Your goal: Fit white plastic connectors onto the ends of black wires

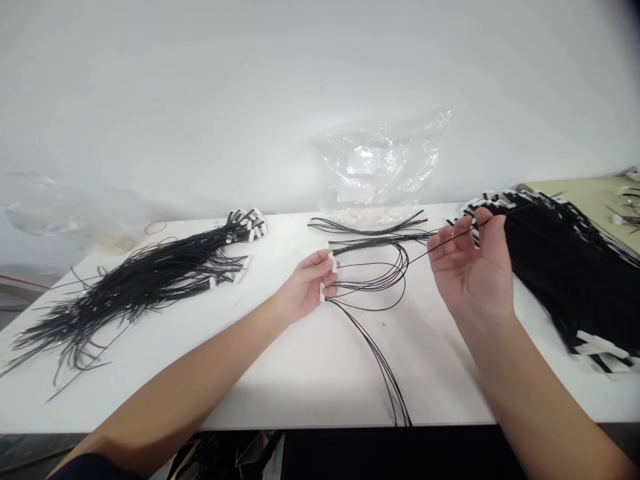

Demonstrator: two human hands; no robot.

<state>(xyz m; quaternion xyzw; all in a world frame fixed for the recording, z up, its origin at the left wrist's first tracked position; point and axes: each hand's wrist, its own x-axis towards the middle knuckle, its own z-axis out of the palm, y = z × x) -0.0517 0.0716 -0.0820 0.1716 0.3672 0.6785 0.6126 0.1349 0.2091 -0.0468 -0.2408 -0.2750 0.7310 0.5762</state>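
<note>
My left hand (311,283) is closed around white connectors (334,262) of a black wire harness (373,287), above the middle of the table. Some of its thin wires loop to the right between the connectors, and others hang down toward the front edge. Over on the right, my right hand (473,257) pinches a single black wire (435,245) between thumb and fingertips. That wire runs taut down to the left into the looped bunch. Whether its far tip carries a terminal is too small to tell.
A large pile of black wires with white connectors (150,273) lies at the left. Loose black wires (370,227) rest behind my left hand. A clear plastic bag (385,167) leans on the wall. Bundled black harnesses (575,260) cover the right side, and rubber bands (156,227) lie at the back left.
</note>
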